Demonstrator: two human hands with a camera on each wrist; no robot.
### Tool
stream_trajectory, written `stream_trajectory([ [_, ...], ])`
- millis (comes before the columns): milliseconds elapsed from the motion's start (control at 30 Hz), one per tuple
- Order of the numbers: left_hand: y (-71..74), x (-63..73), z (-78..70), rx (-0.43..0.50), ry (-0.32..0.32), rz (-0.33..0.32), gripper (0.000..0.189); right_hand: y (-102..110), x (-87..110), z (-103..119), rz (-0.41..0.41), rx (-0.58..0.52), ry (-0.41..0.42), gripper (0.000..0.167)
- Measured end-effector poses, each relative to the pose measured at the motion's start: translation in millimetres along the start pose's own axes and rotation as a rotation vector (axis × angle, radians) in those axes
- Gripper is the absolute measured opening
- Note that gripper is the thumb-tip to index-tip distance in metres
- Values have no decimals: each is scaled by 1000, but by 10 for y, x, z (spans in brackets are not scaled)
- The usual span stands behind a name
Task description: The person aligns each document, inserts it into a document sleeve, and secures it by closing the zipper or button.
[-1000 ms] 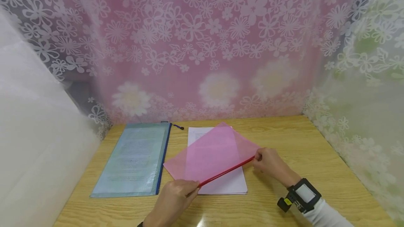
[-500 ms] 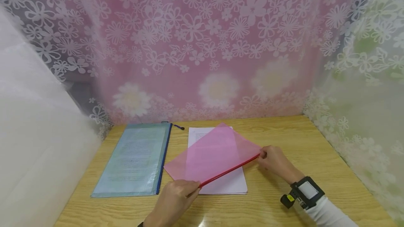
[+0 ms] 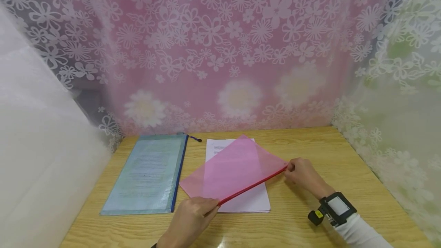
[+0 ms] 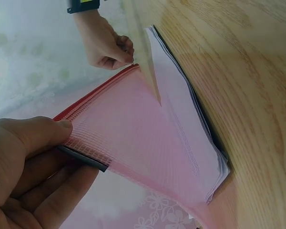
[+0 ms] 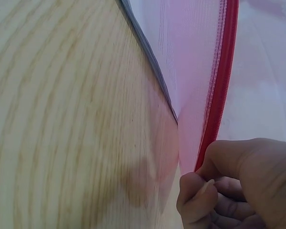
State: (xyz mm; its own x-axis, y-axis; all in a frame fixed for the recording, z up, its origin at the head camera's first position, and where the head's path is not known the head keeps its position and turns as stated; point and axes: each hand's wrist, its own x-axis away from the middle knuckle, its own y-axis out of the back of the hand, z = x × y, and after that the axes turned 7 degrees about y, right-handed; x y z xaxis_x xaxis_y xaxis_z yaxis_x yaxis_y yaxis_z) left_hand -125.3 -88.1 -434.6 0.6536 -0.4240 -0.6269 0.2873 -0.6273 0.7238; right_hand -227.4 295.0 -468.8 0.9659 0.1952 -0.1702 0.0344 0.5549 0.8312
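Observation:
A translucent pink mesh zip pouch [image 3: 234,171] with a red zipper [image 3: 253,186] is held tilted over a stack of printed paper [image 3: 246,202]. My left hand [image 3: 191,217] pinches its near corner at the zipper's left end. In the left wrist view, the thumb presses on the mesh above a dark strip [image 4: 83,158]. At the zipper's right end, my right hand [image 3: 304,177] pinches with thumb and curled forefinger. The right wrist view shows those fingertips [image 5: 195,186] at the end of the red zipper [image 5: 221,71]; whatever lies between them is hidden.
Left of the paper lies a light blue zip pouch [image 3: 144,175] with a dark blue zipper edge and printed sheets inside. Its dark pull [image 3: 196,139] sticks out at the top. The wooden table [image 3: 320,144] is enclosed by flowered curtains [image 3: 220,68].
My right hand has moved a little to the right, along the red zipper to its end. My left hand and the pink pouch have stayed nearly in place.

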Motion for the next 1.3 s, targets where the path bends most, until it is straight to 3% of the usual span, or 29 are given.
stream_trajectory([
  [100, 13, -3, -7, -6, 14, 21, 24, 8, -3, -8, -2, -9, -1, 16],
  [367, 24, -1, 13, -13, -6, -11, 25, 21, -16, -93, -12, 12, -33, 12],
  [600, 19, 5, 31, -15, -18, -12, 25, 1, -27, -263, -57, 42, -13, 13],
  [800, 16, 25, 35, -11, -11, -17, 26, 0, -9, -316, -40, 22, -46, 14],
  [1067, 12, 6, -12, -38, 72, -58, 26, 6, 47, -311, -43, 15, -23, 8],
  [1300, -29, 12, 11, -99, 80, -146, 25, -17, 154, -162, -29, -36, -52, 22],
])
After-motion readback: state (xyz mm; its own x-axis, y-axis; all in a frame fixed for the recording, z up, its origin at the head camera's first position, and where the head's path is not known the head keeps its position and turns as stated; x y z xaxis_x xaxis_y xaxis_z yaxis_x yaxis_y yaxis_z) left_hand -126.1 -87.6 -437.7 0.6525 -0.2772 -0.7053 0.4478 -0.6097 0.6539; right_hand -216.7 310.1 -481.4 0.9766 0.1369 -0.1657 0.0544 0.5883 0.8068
